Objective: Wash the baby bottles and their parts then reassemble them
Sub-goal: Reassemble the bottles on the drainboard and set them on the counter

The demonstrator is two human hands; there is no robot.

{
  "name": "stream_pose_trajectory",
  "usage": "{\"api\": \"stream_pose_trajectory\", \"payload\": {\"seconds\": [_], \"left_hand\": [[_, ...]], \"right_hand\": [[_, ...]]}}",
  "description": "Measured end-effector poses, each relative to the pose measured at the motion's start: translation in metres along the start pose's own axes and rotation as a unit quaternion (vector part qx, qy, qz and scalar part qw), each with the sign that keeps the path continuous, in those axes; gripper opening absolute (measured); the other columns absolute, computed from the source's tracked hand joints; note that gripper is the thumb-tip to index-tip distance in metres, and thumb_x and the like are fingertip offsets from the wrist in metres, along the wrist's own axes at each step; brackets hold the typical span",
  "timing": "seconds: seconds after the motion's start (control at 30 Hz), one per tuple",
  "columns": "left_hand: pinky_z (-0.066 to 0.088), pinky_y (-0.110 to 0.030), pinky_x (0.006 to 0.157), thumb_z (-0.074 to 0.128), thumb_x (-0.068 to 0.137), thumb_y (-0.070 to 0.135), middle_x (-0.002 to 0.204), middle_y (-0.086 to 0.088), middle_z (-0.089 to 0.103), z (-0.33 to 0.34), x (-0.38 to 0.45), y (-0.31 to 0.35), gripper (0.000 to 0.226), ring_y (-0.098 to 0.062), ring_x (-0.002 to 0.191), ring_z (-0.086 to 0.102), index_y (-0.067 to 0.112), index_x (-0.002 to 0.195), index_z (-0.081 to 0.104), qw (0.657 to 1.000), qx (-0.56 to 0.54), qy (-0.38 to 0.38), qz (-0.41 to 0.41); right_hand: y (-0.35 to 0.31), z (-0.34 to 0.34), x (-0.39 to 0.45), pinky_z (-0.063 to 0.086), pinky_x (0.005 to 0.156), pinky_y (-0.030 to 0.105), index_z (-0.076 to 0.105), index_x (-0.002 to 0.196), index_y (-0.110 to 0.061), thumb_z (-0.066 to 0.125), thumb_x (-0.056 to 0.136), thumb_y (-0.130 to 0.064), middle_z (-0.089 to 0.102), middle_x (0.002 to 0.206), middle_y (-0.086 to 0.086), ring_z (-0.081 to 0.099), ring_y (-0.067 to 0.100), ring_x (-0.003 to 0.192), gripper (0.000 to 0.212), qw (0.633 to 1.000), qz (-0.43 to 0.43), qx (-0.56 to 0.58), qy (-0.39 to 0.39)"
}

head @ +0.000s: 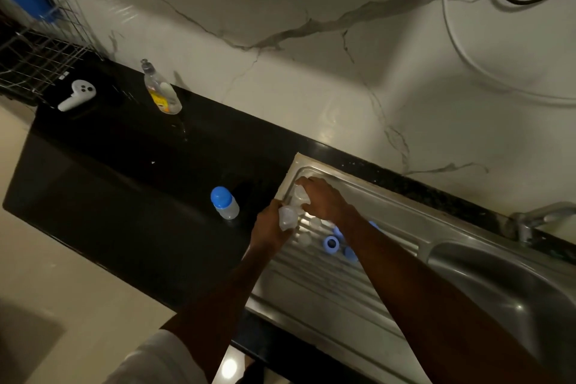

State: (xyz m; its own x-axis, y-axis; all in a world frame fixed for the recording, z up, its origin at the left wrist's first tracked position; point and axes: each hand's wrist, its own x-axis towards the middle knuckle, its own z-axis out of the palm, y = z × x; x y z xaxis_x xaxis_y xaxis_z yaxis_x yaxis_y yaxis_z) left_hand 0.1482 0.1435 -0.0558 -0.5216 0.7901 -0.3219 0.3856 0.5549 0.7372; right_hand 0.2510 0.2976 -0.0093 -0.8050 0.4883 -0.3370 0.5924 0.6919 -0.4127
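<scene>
Under both hands: ribbed drainboard (327, 290), brushed metal, dull sheen | left of left hand (268, 227): countertop (124, 190), glossy black stone | in left hand: bottle (287, 217), translucent frosted plastic | beyond left hand: capped bottle (225, 203), smooth blue plastic cap

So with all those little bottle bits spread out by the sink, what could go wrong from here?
Three things, I'd guess. The blue rings lie loose on the ribbed draining board, which leads toward the basin, so one might roll in. The left hand holds a clear bottle beside the board's edge while the right hand picks at other clear parts; a wet grip could slip. The dim light makes clear pieces easy to miss.
</scene>
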Motion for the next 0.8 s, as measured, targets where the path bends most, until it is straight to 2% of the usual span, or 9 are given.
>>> {"api": "stream_pose_trajectory", "payload": {"seconds": [0.07,0.17,0.3,0.4,0.5,0.6,0.7,0.8], "left_hand": [[0.049,-0.031,0.095,0.074,0.089,0.036,0.125,0.005,0.062,-0.0002,0.0008,-0.0003,0.049,-0.013,0.116,0.061,0.024,0.130,0.051,1.000,0.008,-0.007,0.003],[0.050,-0.038,0.101,0.073,0.087,0.041,0.129,0.005,0.060,-0.0024,-0.0001,0.0029,0.053,-0.012,0.118,0.058,0.026,0.131,0.049,0.999,0.032,-0.014,0.013],[0.051,-0.045,0.102,0.067,0.068,0.064,0.132,0.007,0.057,-0.0025,-0.0006,0.0001,0.075,-0.014,0.123,0.056,0.031,0.132,0.045,0.998,0.053,-0.019,0.020],[0.052,-0.043,0.101,0.076,0.073,0.054,0.131,0.008,0.057,-0.0033,-0.0034,0.0002,0.069,-0.014,0.123,0.055,0.031,0.131,0.047,0.998,0.063,-0.009,0.025],[0.052,-0.040,0.100,0.080,0.077,0.046,0.131,0.009,0.057,-0.0046,-0.0051,-0.0004,0.064,-0.013,0.122,0.055,0.031,0.131,0.048,0.997,0.066,-0.001,0.038],[0.052,-0.040,0.099,0.081,0.078,0.043,0.130,0.008,0.057,-0.0044,-0.0054,-0.0019,0.063,-0.013,0.121,0.056,0.031,0.130,0.049,0.997,0.062,-0.005,0.037],[0.052,-0.042,0.100,0.082,0.077,0.043,0.132,0.006,0.056,-0.0034,-0.0062,-0.0010,0.066,-0.014,0.123,0.055,0.028,0.132,0.048,0.997,0.071,0.001,0.039],[0.050,-0.041,0.101,0.082,0.077,0.044,0.134,0.005,0.055,-0.0035,-0.0073,0.0002,0.070,-0.015,0.124,0.053,0.027,0.135,0.047,0.996,0.074,0.006,0.040]], "right_hand": [[-0.0006,0.0000,0.0022,0.041,0.108,0.052,0.040,0.149,-0.012,0.068,0.093,-0.015,0.045,0.146,0.016,0.044,0.036,0.135,0.063,0.999,0.011,0.030,0.013],[-0.0038,-0.0037,0.0027,0.047,0.099,0.049,0.042,0.144,-0.023,0.069,0.088,-0.022,0.051,0.138,0.008,0.052,0.031,0.123,0.062,0.999,0.037,0.016,0.025],[-0.0017,-0.0066,0.0026,0.048,0.099,0.048,0.044,0.142,-0.024,0.069,0.088,-0.024,0.052,0.137,0.006,0.053,0.031,0.122,0.059,0.999,0.031,0.014,0.035],[0.0008,-0.0065,0.0013,0.046,0.102,0.047,0.046,0.143,-0.021,0.068,0.090,-0.023,0.050,0.140,0.007,0.050,0.030,0.126,0.057,0.998,0.022,0.008,0.052],[0.0035,-0.0025,-0.0011,0.040,0.110,0.043,0.037,0.151,-0.020,0.069,0.093,-0.027,0.042,0.152,0.008,0.041,0.029,0.139,0.067,0.999,0.013,-0.007,0.043],[0.0034,-0.0023,-0.0020,0.047,0.103,0.044,0.042,0.145,-0.025,0.071,0.089,-0.028,0.049,0.142,0.008,0.050,0.031,0.129,0.063,0.998,0.030,0.009,0.047],[0.0022,-0.0008,-0.0040,0.041,0.110,0.046,0.035,0.153,-0.018,0.071,0.093,-0.028,0.042,0.152,0.010,0.042,0.031,0.138,0.071,1.000,0.015,-0.006,0.026],[0.0025,0.0000,-0.0048,0.047,0.102,0.046,0.038,0.149,-0.022,0.074,0.087,-0.025,0.048,0.144,0.008,0.051,0.031,0.130,0.072,0.999,0.027,-0.026,0.037]]}}
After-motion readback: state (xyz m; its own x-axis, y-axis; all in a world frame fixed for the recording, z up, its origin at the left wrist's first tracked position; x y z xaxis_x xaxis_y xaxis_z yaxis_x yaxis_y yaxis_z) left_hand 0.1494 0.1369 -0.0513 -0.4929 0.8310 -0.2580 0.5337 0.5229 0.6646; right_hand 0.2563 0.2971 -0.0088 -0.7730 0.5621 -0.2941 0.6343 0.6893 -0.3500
